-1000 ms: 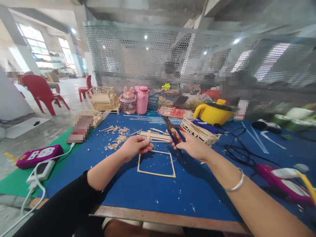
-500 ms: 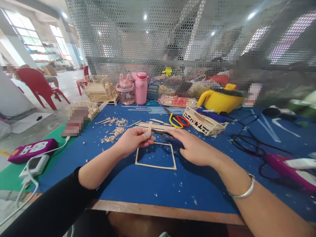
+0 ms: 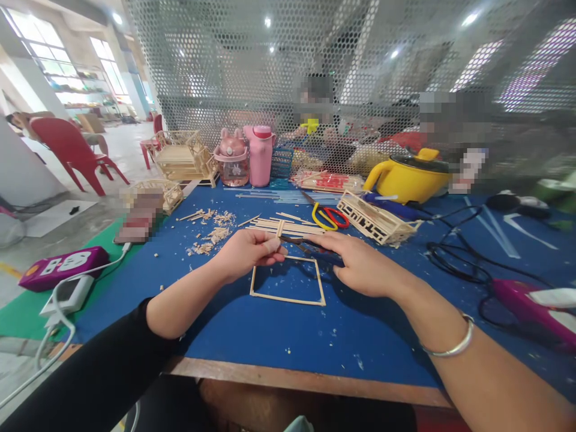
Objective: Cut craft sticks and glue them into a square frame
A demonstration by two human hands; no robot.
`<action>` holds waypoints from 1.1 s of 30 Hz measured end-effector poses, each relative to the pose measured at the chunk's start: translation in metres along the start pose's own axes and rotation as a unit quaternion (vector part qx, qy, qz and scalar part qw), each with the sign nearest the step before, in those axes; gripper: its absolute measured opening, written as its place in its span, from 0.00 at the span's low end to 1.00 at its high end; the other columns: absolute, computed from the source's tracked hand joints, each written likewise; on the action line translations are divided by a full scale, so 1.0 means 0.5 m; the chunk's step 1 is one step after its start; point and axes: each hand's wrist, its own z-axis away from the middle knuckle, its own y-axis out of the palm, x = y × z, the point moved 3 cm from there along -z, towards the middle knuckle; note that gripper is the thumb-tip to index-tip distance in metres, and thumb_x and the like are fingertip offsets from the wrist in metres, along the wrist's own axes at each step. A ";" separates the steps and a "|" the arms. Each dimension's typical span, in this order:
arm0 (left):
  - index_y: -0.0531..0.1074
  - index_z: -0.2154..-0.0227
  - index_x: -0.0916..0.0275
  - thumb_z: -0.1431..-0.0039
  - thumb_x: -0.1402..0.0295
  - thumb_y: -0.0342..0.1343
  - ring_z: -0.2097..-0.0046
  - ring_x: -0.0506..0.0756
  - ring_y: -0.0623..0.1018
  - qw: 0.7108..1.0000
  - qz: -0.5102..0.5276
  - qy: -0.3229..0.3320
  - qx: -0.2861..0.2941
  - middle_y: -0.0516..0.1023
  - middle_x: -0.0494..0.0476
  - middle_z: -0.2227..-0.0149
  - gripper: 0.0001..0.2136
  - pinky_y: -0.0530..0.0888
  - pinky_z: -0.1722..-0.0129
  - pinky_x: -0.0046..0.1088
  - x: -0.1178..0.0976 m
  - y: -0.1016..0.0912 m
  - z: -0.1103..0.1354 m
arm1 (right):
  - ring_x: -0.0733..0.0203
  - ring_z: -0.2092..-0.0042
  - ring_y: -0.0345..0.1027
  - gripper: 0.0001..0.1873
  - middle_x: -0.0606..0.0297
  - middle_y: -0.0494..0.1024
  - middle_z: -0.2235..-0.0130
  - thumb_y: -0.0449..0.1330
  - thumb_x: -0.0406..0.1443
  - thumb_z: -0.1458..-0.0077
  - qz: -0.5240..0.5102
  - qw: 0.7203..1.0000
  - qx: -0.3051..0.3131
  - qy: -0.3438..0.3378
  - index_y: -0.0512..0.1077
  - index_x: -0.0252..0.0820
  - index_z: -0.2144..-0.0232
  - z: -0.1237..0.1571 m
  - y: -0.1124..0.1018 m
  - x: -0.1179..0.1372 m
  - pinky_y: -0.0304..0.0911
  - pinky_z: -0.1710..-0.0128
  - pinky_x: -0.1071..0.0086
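My left hand is closed, pinching a couple of short wooden sticks that stand up between thumb and fingers. My right hand is wrapped over a dark pliers-like cutter; its jaws point left and meet the sticks at my left fingertips, and its handles are mostly hidden under the palm. Below both hands, a rectangular frame of thin wooden sticks lies flat on the blue mat, its far left corner partly covered by my left hand. Loose wooden sticks lie just beyond my fingers.
Wood offcuts are scattered to the left. Yellow-and-red-handled scissors and a small wooden lattice piece lie behind my right hand. Farther back stand a pink flask and a yellow pot. Black cables run at the right.
The whole view has shifted slightly, so things appear a little to the right. Both hands keep the same hold on the sticks and the cutter.
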 end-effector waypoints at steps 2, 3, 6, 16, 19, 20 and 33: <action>0.76 0.72 0.66 0.54 0.58 0.61 0.73 0.44 0.73 1.000 0.004 0.003 0.002 0.77 0.54 0.72 0.14 0.72 0.69 0.18 -0.001 0.001 0.000 | 0.54 0.43 0.59 0.41 0.62 0.66 0.43 0.50 0.22 0.64 -0.006 1.000 -0.005 -0.002 0.62 0.45 0.44 -0.001 0.000 0.000 0.57 0.44 0.57; 0.76 0.72 0.66 0.54 0.58 0.62 0.73 0.44 0.73 1.000 0.006 0.004 0.001 0.77 0.54 0.72 0.14 0.72 0.69 0.18 -0.001 0.001 0.001 | 0.54 0.43 0.59 0.40 0.62 0.66 0.43 0.50 0.22 0.63 -0.011 1.000 -0.008 -0.004 0.62 0.45 0.44 -0.001 0.000 0.001 0.56 0.44 0.58; 0.75 0.73 0.66 0.55 0.58 0.62 0.73 0.44 0.73 1.000 0.005 0.003 -0.005 0.77 0.54 0.73 0.14 0.72 0.70 0.18 -0.004 0.003 0.003 | 0.55 0.43 0.59 0.39 0.61 0.66 0.43 0.51 0.22 0.62 -0.021 1.000 -0.007 -0.004 0.62 0.44 0.44 -0.002 0.002 0.003 0.56 0.44 0.58; 0.75 0.72 0.67 0.53 0.60 0.61 0.74 0.44 0.72 1.000 0.000 -0.003 -0.028 0.77 0.54 0.73 0.13 0.72 0.70 0.19 -0.005 0.007 0.004 | 0.56 0.45 0.62 0.35 0.62 0.68 0.45 0.52 0.23 0.57 -0.039 0.999 -0.022 -0.015 0.62 0.44 0.44 -0.005 0.004 0.009 0.58 0.45 0.60; 0.75 0.72 0.67 0.53 0.60 0.61 0.75 0.44 0.72 1.000 0.002 -0.002 -0.031 0.77 0.55 0.73 0.13 0.72 0.70 0.20 -0.006 0.006 0.004 | 0.55 0.46 0.63 0.33 0.63 0.69 0.46 0.52 0.25 0.54 -0.051 0.998 -0.034 -0.023 0.63 0.46 0.45 -0.006 0.006 0.014 0.59 0.46 0.61; 0.75 0.73 0.67 0.53 0.60 0.61 0.74 0.44 0.73 1.000 -0.003 -0.002 -0.029 0.77 0.55 0.73 0.13 0.71 0.70 0.20 -0.006 0.006 0.004 | 0.56 0.46 0.64 0.31 0.64 0.70 0.47 0.53 0.26 0.53 -0.054 0.998 -0.033 -0.027 0.63 0.46 0.45 -0.006 0.008 0.016 0.61 0.47 0.62; 0.74 0.76 0.68 0.52 0.62 0.60 0.76 0.44 0.73 0.999 -0.026 -0.009 -0.037 0.76 0.54 0.76 0.12 0.71 0.70 0.21 -0.003 0.006 0.002 | 0.55 0.48 0.65 0.30 0.61 0.71 0.48 0.53 0.28 0.52 -0.050 0.998 -0.022 -0.015 0.63 0.46 0.44 -0.009 0.023 0.014 0.62 0.49 0.61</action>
